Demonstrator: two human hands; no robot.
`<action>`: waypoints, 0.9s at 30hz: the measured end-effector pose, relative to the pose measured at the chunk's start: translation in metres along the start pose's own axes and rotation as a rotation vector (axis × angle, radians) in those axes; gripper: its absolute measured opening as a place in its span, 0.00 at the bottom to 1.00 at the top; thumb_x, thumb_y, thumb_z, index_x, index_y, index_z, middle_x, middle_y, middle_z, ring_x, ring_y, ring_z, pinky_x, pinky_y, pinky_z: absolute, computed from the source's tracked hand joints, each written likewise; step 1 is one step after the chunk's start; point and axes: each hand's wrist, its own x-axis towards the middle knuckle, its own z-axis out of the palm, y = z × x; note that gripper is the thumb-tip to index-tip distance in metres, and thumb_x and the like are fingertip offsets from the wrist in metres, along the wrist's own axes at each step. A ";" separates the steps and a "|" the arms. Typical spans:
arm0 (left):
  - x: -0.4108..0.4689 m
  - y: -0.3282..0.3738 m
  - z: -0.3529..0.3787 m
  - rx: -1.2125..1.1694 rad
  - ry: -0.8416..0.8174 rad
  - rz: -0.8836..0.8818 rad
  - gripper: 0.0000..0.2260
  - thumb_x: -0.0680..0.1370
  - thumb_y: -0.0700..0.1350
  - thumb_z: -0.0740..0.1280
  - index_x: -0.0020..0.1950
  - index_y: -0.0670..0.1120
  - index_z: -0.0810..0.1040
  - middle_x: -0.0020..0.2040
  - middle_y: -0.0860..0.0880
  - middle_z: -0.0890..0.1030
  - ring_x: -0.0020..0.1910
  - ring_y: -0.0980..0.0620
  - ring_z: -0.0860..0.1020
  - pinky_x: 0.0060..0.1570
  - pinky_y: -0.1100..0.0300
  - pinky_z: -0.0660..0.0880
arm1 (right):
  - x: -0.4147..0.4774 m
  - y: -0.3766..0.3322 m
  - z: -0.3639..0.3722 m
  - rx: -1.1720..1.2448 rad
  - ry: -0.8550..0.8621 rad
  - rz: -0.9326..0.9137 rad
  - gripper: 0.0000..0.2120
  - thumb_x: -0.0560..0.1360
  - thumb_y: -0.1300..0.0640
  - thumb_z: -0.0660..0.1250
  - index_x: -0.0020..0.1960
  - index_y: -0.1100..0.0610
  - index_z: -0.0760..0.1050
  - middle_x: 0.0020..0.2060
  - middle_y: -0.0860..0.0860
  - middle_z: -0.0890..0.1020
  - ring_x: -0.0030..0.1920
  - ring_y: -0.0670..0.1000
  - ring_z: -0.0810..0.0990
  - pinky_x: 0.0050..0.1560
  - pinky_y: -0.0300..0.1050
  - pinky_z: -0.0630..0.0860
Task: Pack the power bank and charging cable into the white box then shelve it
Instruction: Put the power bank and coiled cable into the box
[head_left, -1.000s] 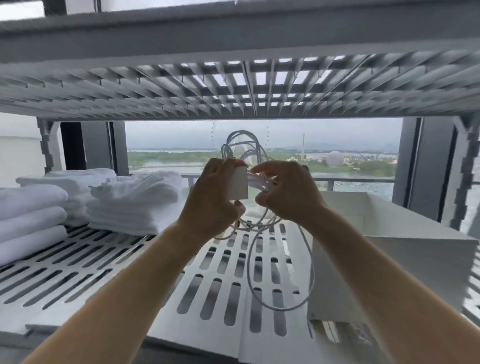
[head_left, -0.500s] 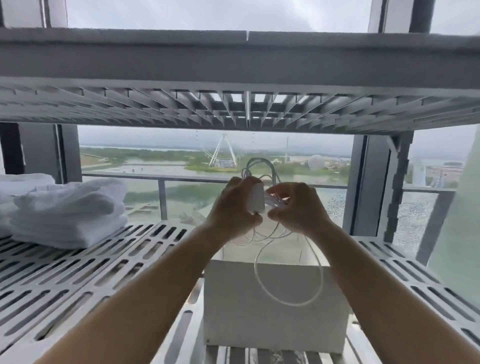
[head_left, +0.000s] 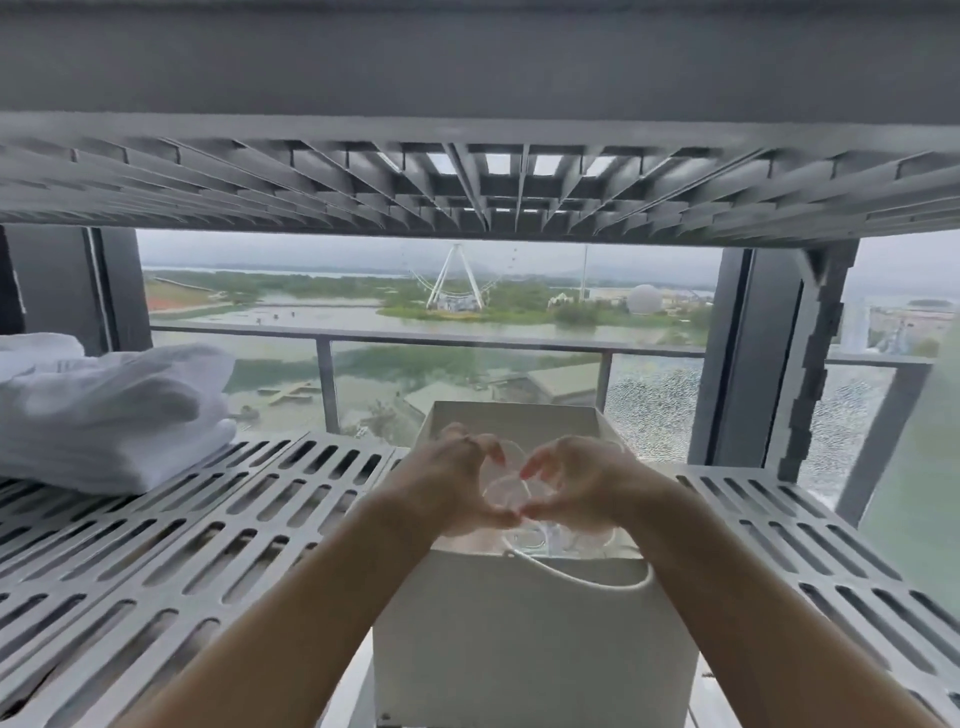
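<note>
I take the white box (head_left: 535, 660) as my landmark: an open-topped container standing on the slotted grey shelf (head_left: 171, 545), directly before me, beneath the ribbed underside of the upper shelf (head_left: 478, 192).

Contents of the box: I see the coiled charging cable (head_left: 511, 493), white and translucent through motion blur, sitting in the box's open mouth. One loop of it (head_left: 592, 577) hangs out over the near rim and lies against the outside of the near wall. Whether the power bank is inside the box, I cannot tell; the interior below the coil is hidden by both hands and blurred.

Hands: my left hand (head_left: 452, 488) and right hand (head_left: 582, 483) are both over the box mouth, fingers curled inward around the coil from either side, thumbs nearly meeting at its near edge. Each hand appears to hold the cable bundle in a partly closed grip.

Left of the box, well apart from it on the same shelf, lies a stack of folded white towels (head_left: 109, 415). Behind the box, past the shelf's far edge, I see a window (head_left: 363, 291) with a railing and a landscape beyond.
</note>
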 end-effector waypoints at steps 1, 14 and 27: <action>0.001 0.001 0.000 0.008 0.024 0.007 0.28 0.65 0.60 0.73 0.62 0.56 0.70 0.62 0.51 0.69 0.56 0.53 0.72 0.54 0.62 0.67 | 0.001 0.003 -0.001 0.024 0.030 -0.016 0.19 0.68 0.47 0.72 0.57 0.48 0.76 0.57 0.46 0.79 0.49 0.42 0.75 0.47 0.34 0.68; -0.011 0.002 -0.021 -0.118 0.208 0.100 0.14 0.70 0.56 0.70 0.54 0.56 0.76 0.57 0.56 0.78 0.54 0.59 0.73 0.54 0.62 0.68 | -0.024 -0.014 -0.024 0.117 0.420 -0.281 0.10 0.71 0.51 0.70 0.52 0.49 0.79 0.48 0.42 0.82 0.44 0.40 0.79 0.48 0.35 0.76; -0.063 0.006 -0.032 -0.210 0.166 0.212 0.12 0.70 0.61 0.66 0.52 0.61 0.76 0.51 0.64 0.78 0.50 0.69 0.75 0.49 0.66 0.72 | -0.076 -0.003 -0.026 0.196 0.234 -0.406 0.19 0.67 0.33 0.64 0.46 0.46 0.82 0.42 0.38 0.83 0.44 0.38 0.81 0.48 0.44 0.80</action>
